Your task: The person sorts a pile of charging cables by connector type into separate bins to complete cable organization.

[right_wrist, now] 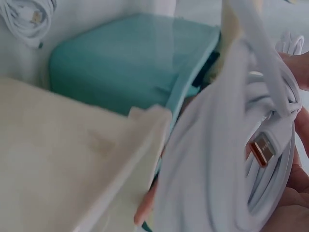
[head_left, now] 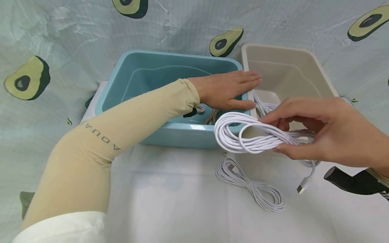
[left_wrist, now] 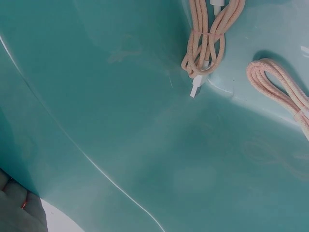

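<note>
My right hand (head_left: 331, 131) pinches a bundled white USB cable (head_left: 232, 141) between thumb and fingers, above the front of the beige bin. One USB plug (head_left: 304, 185) dangles from the bundle. In the right wrist view the coil fills much of the picture, with a metal connector (right_wrist: 263, 149) showing. My left hand (head_left: 226, 88) lies with straight fingers across the adjoining rims of the blue bin (head_left: 179, 55) and the beige bin (head_left: 279, 50). Another bundled white cable (head_left: 264, 107) sits in the beige bin, partly hidden by my hands.
A second tied white USB cable (head_left: 253, 185) lies on the white tabletop (head_left: 170, 199) before the bins. Inside the blue bin are pinkish braided cables (left_wrist: 207, 41), one near its corner. Behind stands an avocado-print cloth (head_left: 182, 27).
</note>
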Motion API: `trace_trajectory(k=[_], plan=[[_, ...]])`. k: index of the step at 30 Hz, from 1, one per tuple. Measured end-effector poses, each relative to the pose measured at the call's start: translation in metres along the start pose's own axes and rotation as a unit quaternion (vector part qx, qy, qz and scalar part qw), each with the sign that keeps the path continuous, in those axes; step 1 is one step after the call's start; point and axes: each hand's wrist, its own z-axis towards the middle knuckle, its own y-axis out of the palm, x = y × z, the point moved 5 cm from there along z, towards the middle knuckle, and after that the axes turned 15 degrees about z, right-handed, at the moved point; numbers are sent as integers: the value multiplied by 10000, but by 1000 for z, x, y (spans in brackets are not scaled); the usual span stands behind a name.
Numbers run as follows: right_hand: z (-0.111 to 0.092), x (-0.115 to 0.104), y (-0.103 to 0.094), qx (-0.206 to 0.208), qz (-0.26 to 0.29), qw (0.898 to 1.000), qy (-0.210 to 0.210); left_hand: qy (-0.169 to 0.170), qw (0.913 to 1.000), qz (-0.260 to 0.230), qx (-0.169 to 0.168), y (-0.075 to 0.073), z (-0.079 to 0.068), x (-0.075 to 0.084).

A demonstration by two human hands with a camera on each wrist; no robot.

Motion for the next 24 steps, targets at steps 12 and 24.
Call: trace_trajectory(k=[12,24], plan=[[4,24,-25,443,160,9986,235,176,9996,210,27,0,1,2],[8,48,-46,1030,890,9864,924,123,9959,-751,497,-5,2,3]])
